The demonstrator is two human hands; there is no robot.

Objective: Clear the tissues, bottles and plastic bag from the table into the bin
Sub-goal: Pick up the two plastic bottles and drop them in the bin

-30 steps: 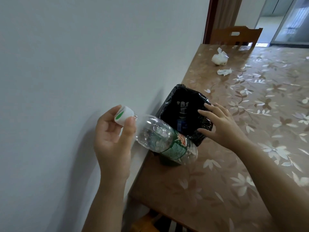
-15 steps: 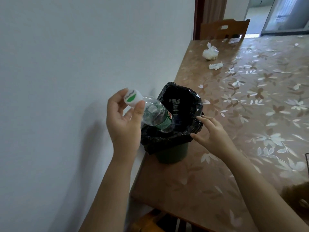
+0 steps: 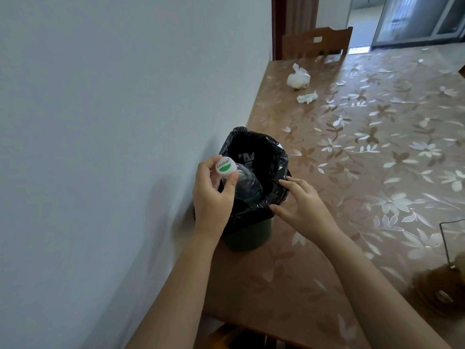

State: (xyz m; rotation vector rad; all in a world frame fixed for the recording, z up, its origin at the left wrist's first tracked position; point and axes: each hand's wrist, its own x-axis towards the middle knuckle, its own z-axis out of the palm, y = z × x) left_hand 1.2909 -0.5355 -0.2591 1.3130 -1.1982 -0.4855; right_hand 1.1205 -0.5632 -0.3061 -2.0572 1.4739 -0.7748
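Left grip [image 3: 214, 195]: thumb and fingers clamped on the white, green-marked cap [image 3: 225, 167] of the clear plastic water bottle [image 3: 247, 183]. Holding the top end lets the base lead downward.
Bottle: tilted, base down, with its lower half inside the black plastic liner [image 3: 276, 152]; not yet let go.
Right grip [image 3: 300, 205]: fingers apart and nearly straight, holding nothing, tips on the liner's near rim, seemingly to keep the mouth wide and steady the light bin.
Bin: small dark-green round bin [image 3: 245, 235] on the brown flower-patterned counter [image 3: 364, 177], close to the pale wall [image 3: 100, 122], so waste travels only a short way.
Left to clear: a knotted white plastic bag [image 3: 298, 78] and a crumpled white tissue [image 3: 307, 97], just beside each other near the far end, well apart from the bin.
Step in hand: releasing the bottle, by my reading.
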